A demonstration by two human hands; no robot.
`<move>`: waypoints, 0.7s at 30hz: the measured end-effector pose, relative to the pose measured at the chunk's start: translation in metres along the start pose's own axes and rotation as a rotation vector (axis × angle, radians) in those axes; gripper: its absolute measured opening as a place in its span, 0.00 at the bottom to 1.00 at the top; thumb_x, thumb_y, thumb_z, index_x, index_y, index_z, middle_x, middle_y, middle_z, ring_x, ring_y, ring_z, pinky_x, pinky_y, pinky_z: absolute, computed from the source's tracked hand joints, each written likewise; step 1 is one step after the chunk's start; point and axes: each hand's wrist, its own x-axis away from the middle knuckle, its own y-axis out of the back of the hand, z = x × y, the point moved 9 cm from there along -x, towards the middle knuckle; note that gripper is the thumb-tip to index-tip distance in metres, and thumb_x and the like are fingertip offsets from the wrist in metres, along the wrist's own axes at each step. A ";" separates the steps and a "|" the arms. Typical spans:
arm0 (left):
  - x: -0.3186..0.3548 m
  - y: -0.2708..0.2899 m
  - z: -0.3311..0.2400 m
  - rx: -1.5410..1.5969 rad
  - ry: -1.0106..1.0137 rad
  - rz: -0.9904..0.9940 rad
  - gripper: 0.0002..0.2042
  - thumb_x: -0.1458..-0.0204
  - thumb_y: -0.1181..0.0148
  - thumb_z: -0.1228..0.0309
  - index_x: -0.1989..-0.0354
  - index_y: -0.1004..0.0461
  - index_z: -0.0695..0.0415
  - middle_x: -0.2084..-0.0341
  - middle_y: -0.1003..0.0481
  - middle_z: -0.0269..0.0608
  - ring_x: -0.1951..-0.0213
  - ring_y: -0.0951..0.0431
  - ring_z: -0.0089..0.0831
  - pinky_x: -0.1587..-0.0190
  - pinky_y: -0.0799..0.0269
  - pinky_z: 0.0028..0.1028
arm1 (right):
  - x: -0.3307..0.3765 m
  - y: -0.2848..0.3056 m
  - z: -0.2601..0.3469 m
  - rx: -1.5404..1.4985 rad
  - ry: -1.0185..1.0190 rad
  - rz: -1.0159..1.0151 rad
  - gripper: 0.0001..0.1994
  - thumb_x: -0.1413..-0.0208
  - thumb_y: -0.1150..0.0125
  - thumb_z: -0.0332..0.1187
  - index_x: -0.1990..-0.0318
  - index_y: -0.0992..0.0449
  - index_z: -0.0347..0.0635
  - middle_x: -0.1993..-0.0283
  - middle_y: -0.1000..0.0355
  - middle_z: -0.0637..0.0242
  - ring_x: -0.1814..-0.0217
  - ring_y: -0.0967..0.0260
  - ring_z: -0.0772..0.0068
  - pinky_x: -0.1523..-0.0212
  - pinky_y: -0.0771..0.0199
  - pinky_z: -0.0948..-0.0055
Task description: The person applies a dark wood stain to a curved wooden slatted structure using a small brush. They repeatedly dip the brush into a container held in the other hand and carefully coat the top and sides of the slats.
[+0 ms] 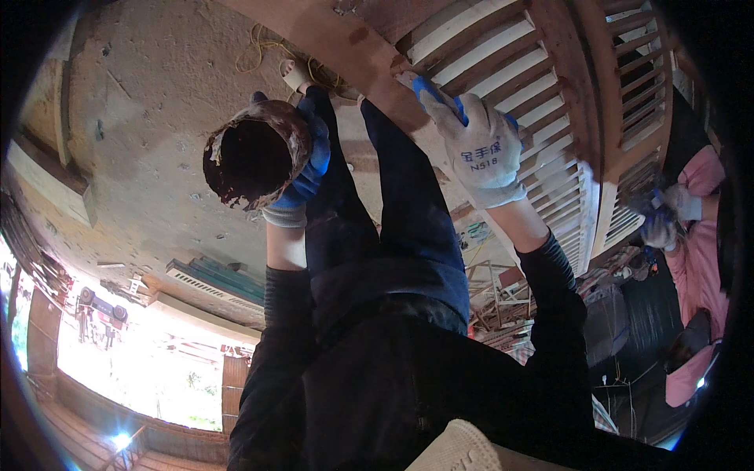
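Note:
My left hand (316,161), in a white glove with a blue palm, is wrapped round the side of a round, crusted pot (294,133). The pot's mouth faces me; its inside is dark, with reddish-brown residue on the rim. My right hand (483,145), in a matching glove, reaches to a brown wooden frame (345,47). Its fingers are closed and point at the wood, beside a small reddish-brown patch (400,64). A small thing may be at the fingertips, but I cannot make it out.
Slatted wooden panels (550,86) extend to the right of the frame. At the far right a co-worker in pink (695,259) has gloved hands (664,216) near the panels. Yellow cord (259,49) lies on the floor. Boards (55,180) lie at the left.

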 end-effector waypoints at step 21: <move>-0.012 -0.020 0.000 -0.454 0.031 0.009 0.22 0.35 0.64 0.56 0.33 0.43 0.39 0.33 0.45 0.49 0.33 0.45 0.41 0.32 0.48 0.46 | -0.011 0.022 -0.017 -0.279 -0.169 0.306 0.29 0.52 0.43 0.27 0.40 0.30 0.66 0.59 0.33 0.63 0.65 0.29 0.64 0.64 0.27 0.65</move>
